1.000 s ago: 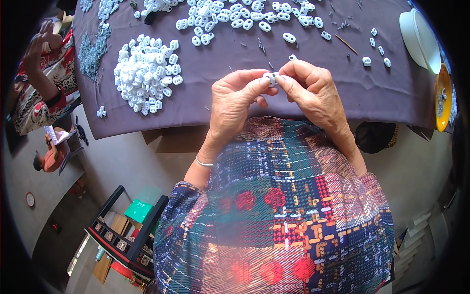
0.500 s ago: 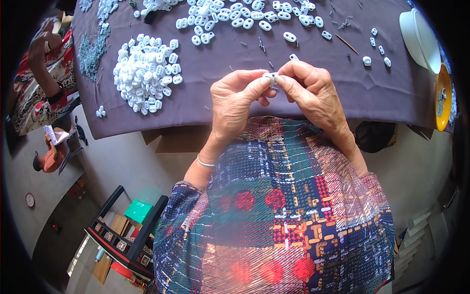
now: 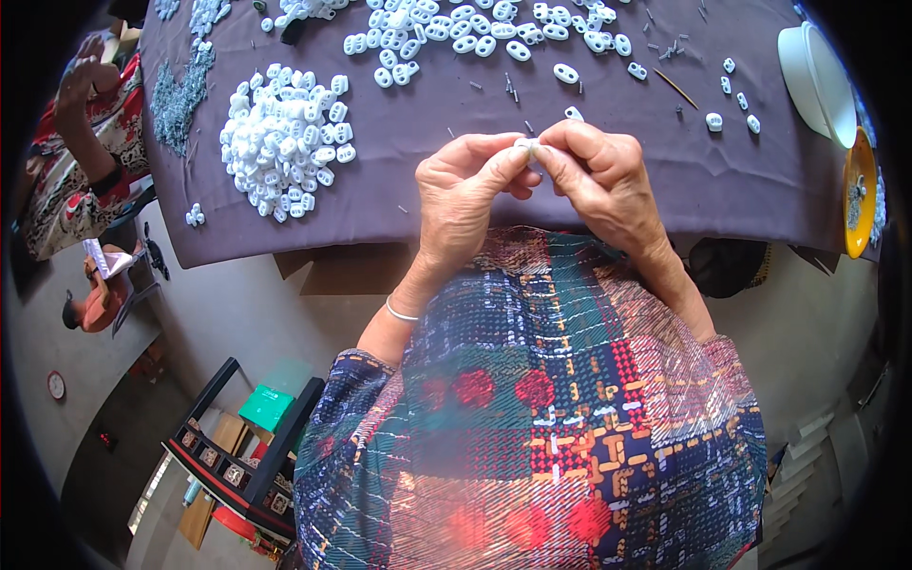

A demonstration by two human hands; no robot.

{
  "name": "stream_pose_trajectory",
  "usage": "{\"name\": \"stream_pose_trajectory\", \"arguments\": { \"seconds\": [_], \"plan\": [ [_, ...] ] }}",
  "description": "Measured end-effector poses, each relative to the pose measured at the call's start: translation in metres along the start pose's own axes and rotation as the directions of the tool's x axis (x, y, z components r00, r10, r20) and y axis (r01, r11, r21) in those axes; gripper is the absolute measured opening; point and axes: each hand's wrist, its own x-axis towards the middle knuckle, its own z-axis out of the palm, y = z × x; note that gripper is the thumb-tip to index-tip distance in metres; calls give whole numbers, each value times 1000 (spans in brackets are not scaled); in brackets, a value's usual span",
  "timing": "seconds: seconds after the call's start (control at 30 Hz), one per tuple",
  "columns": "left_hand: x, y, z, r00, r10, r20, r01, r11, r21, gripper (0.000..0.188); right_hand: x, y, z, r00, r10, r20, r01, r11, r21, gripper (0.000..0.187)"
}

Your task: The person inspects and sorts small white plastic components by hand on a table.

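I see the left hand (image 3: 465, 180) and right hand (image 3: 608, 176) meeting above the near middle of a dark-cloth-covered counter (image 3: 380, 185). The fingers (image 3: 502, 171) of both pinch one small white piece (image 3: 532, 143) between their tips, mostly hidden from me. To the left sits a heap of white two-holed pieces (image 3: 283, 142); more white pieces (image 3: 464, 28) spread across the far side. At right, I see a thin brown stick (image 3: 675, 87), a white tub (image 3: 804, 84) and a yellow dish (image 3: 857, 239).

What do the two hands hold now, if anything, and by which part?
A small white piece: the left hand pinches its left side, the right hand its right side; the fingers hide most of it.
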Motion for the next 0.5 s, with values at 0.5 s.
{"name": "stream_pose_trajectory", "arguments": {
  "seconds": [0.5],
  "plan": [
    [2,11,3,968,-251,-24,232,925,-301,18,2,-7,21,910,-414,-30,266,635,-725,22]
  ]
}}
